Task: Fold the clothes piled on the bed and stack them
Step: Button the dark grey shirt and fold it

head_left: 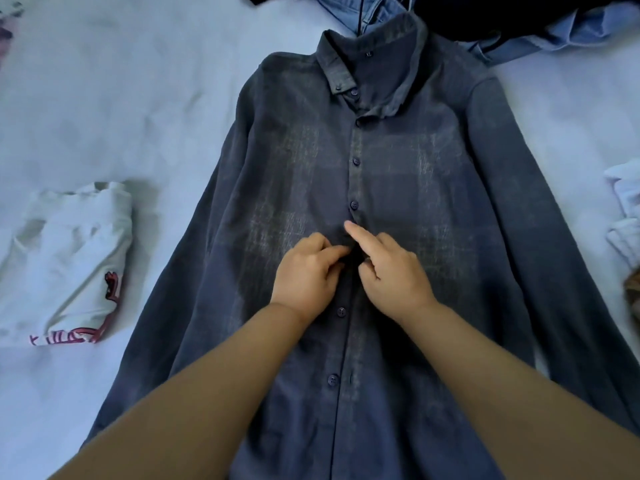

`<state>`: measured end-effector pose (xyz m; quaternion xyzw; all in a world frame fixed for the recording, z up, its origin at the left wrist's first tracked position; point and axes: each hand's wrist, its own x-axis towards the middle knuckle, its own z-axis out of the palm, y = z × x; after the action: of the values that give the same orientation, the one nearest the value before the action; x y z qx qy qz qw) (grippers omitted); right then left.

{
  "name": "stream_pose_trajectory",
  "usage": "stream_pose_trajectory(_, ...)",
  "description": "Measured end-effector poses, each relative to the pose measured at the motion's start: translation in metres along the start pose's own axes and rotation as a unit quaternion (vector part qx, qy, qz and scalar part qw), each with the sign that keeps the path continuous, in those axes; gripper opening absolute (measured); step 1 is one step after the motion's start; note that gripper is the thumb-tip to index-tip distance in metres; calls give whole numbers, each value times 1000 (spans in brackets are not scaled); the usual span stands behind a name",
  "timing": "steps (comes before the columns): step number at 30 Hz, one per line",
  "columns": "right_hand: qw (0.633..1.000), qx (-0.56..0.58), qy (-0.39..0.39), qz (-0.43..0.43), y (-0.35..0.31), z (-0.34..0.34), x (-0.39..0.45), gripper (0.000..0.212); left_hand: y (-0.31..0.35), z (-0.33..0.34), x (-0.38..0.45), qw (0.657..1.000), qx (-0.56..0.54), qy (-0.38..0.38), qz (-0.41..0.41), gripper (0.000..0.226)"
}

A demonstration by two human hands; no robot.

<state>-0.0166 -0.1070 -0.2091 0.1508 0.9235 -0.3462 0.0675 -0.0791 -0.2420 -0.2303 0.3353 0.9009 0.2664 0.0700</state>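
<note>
A dark blue-grey checked button-up shirt (398, 174) lies flat and face up on the bed, collar at the far end, sleeves spread down both sides. My left hand (306, 271) pinches the shirt's front placket near the middle of the button row. My right hand (389, 268) pinches the same placket from the other side, its index finger stretched out along the button line. The button between my hands is hidden by my fingers. A folded white T-shirt with red print (69, 261) lies to the left of the shirt.
The white bedsheet (138, 98) covers the bed. Unfolded blue denim (374, 8) and dark garments (485, 19) are piled beyond the collar. White clothes (625, 209) lie at the right edge, with a brownish item (633, 292) below them.
</note>
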Motion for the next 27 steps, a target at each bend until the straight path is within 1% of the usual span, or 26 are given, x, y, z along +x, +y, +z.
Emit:
stream_pose_trajectory(2, 998, 0, -48, -34, 5, -5, 9, 66, -4, 0, 2, 1000, 10, 3, 16, 28)
stream_pose_trajectory(5, 994, 26, -85, -64, 8, -12, 23, 50, -6, 1, 5, 998, 35, 21, 41, 32)
stream_pose_trajectory(8, 989, 95, -115, -4, 10, -20, 27, 41, -6, 3, 6, 998, 37, 33, 36, 33)
stream_pose_trajectory(11, 982, 137, -126, 39, 11, -26, 33, 39, -6, 2, 6, 999, -1, 24, 22, 36)
stream_pose_trajectory(13, 983, 118, -136, 30, 11, -28, 35, 38, -9, 1, 6, 999, -35, 12, 12, 36)
stream_pose_trajectory(15, 987, 57, -150, -7, 11, -30, 36, 36, -7, -1, 7, 999, -42, 0, -7, 28)
stream_pose_trajectory(18, 983, -80, -157, -57, 10, -33, 36, 25, 0, -5, 12, 997, -18, -44, -61, 19)
stream_pose_trajectory(20, 977, -124, -160, -65, 9, -36, 37, 18, 3, -7, 18, 993, -1, -81, -89, 16)
stream_pose_trajectory(21, 977, -120, -162, -64, 9, -38, 37, 17, 4, -9, 20, 990, -1, -96, -98, 13)
stream_pose_trajectory(23, 983, -67, -165, -50, 12, -41, 36, 24, 5, -12, 24, 986, -9, -119, -114, 7)
stream_pose_trajectory(25, 988, -18, -147, -45, 18, -42, 36, 31, 6, -14, 25, 983, -16, -137, -122, 2)
stream_pose_trajectory(27, 991, -22, -108, -76, 23, -39, 37, 27, 7, -17, 27, 979, -17, -157, -126, 9)
